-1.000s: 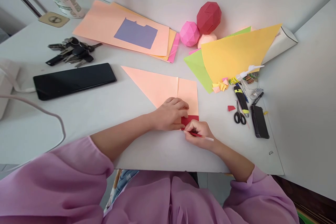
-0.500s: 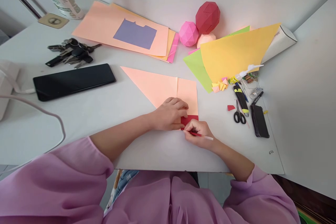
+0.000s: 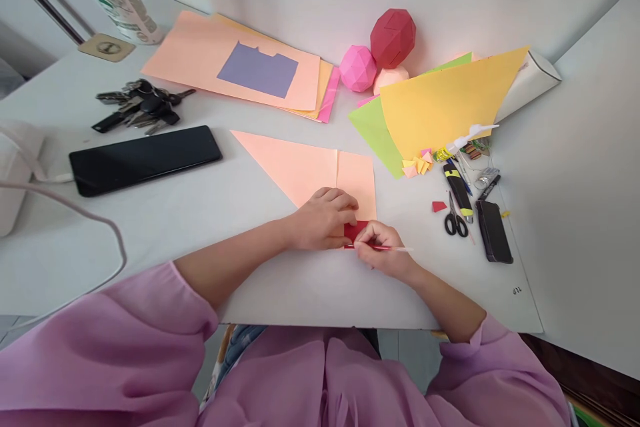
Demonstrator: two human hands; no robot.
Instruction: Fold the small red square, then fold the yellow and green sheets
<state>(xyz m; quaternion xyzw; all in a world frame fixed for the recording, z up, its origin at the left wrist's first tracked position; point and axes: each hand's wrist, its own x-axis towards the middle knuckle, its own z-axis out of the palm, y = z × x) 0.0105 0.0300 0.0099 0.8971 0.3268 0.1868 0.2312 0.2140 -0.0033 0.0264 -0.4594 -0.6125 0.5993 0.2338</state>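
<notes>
A: Edges and room?
B: Front edge of tabletop (image 3: 300,293) crosses lower centre; a pale strip shows between it and both hands. Right edge slants through lower right.
A: Hand pose?
B: Right hand (image 3: 384,250), right of centre: fingertips pinched on a slim red-and-white stick (image 3: 396,248), lying nearly level; working tip too small to read. Left hand (image 3: 323,220), at centre: fingers bent, thumb spread from them, resting on peach sheet (image 3: 310,163).
A: Red paper (image 3: 354,231)?
B: Just below centre, between the hands, over the sheet's lower end.
A: Obstructions?
B: Right side: scissors (image 3: 453,223), utility knife (image 3: 457,190) just above. Left side: black phone (image 3: 145,159), keys (image 3: 145,103) beyond. Farther: yellow sheet (image 3: 450,100), upper right; paper stack (image 3: 200,50), upper left; pink ball (image 3: 358,68) and red ball (image 3: 393,38), upper centre.
</notes>
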